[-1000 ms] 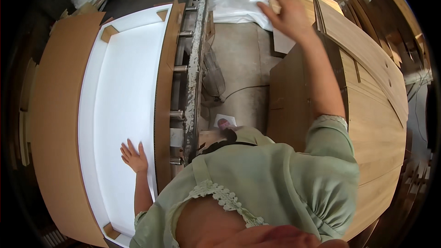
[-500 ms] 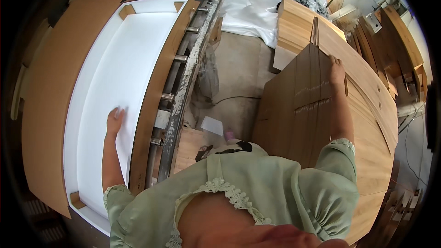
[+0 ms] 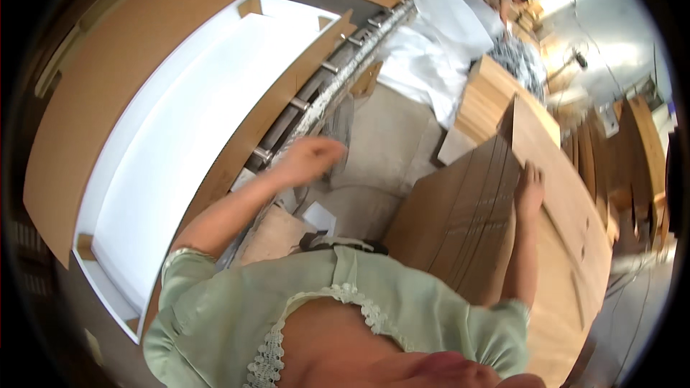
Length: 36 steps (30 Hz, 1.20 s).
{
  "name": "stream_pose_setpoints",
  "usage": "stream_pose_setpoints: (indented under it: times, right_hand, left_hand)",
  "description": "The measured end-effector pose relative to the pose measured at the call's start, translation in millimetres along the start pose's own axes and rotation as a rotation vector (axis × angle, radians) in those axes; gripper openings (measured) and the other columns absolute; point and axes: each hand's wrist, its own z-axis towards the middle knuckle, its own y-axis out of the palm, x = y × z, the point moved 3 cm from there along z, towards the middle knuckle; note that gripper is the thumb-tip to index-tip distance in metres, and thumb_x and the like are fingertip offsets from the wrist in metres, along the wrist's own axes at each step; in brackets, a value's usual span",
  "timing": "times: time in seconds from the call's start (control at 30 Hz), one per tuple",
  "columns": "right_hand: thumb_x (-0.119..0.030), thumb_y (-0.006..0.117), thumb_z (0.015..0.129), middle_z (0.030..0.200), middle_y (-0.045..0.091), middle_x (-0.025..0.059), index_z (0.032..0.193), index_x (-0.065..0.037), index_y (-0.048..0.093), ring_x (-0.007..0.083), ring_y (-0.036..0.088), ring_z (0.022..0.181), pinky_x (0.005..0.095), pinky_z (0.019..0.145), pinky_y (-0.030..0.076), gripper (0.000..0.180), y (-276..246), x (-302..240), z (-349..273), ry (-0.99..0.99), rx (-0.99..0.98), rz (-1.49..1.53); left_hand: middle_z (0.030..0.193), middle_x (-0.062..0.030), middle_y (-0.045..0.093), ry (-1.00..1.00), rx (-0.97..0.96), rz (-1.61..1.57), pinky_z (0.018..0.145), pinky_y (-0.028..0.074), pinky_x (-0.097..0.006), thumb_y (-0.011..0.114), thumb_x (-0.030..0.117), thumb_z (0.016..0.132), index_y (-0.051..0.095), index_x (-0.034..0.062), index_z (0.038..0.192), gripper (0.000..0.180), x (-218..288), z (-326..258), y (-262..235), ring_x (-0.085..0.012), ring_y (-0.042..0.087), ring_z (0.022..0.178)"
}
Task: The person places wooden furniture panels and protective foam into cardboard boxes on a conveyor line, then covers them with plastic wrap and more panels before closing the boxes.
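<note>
The long open brown cardboard box with white inside (image 3: 287,86) lies on the row of silver metal rollers (image 3: 300,104), probably so that its weight can slide easily. Its wide brown cardboard flap (image 3: 93,122) is folded outward on its left side, which leaves the inside free to reach. The small brown cardboard corner pieces (image 3: 85,247) in it seem meant to protect the corners.

To the right of the box, across the bare grey floor (image 3: 388,136), stands the tall brown cardboard stack with layered lines (image 3: 449,201). The right hand (image 3: 530,190) is at the upper edge of this stack, fingers bent over it, perhaps for steadying; I cannot tell if this grip is firm. The left hand (image 3: 310,160) hangs just right of the box, touching nothing that I can see; its fingers are curled, but blur hides how tightly.

Room for moving is mostly the floor strip right of the box. It is narrowed beyond the left hand by the grey wire fan guard (image 3: 338,122), and farther along by white plastic sheeting (image 3: 417,65).
</note>
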Motion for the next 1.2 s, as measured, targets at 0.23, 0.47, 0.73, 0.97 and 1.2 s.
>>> stream_pose_setpoints:
  times: [0.23,0.47,0.73,0.97,1.2]
  right_hand:
    - [-0.004,0.058,0.079,0.106,0.059,0.0173,0.107,0.003,0.054,0.0344,0.056,0.092,0.0433,0.087,0.042,0.029,-122.3,-142.3,0.0,-0.466,0.053,0.472]
    - [-0.015,0.062,0.081,0.115,0.054,0.0197,0.114,0.009,0.048,0.0301,0.052,0.103,0.0417,0.092,0.041,0.043,-111.6,-89.5,24.0,-0.524,-0.554,1.035]
    - [-0.015,0.058,0.083,0.118,0.052,0.0189,0.117,0.008,0.045,0.0296,0.049,0.107,0.0416,0.094,0.039,0.043,-52.8,-79.7,51.0,0.426,-0.516,1.279]
    - [-0.014,0.056,0.085,0.122,0.049,0.0182,0.120,0.008,0.043,0.0291,0.047,0.111,0.0416,0.096,0.038,0.044,-23.7,-79.2,71.3,0.858,-0.291,1.751]
    - [-0.014,0.053,0.087,0.125,0.047,0.0175,0.124,0.007,0.040,0.0287,0.044,0.114,0.0415,0.098,0.036,0.044,-31.3,-97.9,93.0,0.882,-0.201,2.170]
  left_hand:
    - [0.124,-0.0214,0.046,-0.484,-0.660,-1.360,0.084,0.048,-0.039,0.044,0.050,0.088,0.025,-0.0026,0.134,0.072,78.2,62.9,137.6,-0.0313,0.055,0.103]
    - [0.093,-0.0072,0.063,-0.289,-0.378,-1.383,0.070,0.050,-0.030,0.053,0.016,0.082,0.058,-0.0029,0.101,0.027,90.0,56.3,124.4,-0.0141,0.062,0.080]
    - [0.096,-0.0054,0.062,0.047,-0.224,-1.163,0.068,0.047,-0.028,0.061,0.018,0.078,0.058,-0.0036,0.103,0.033,120.9,17.8,2.9,-0.0102,0.058,0.081]
    - [0.097,-0.0100,0.062,-0.190,0.115,-1.050,0.071,0.047,-0.025,0.062,0.013,0.078,0.061,-0.0059,0.101,0.029,82.3,-92.6,-83.1,-0.0130,0.060,0.083]
    - [0.086,-0.0110,0.064,-0.178,0.790,-0.762,0.065,0.051,-0.025,0.069,0.018,0.076,0.060,-0.0062,0.096,0.033,9.2,-274.9,-188.8,-0.0141,0.063,0.074]
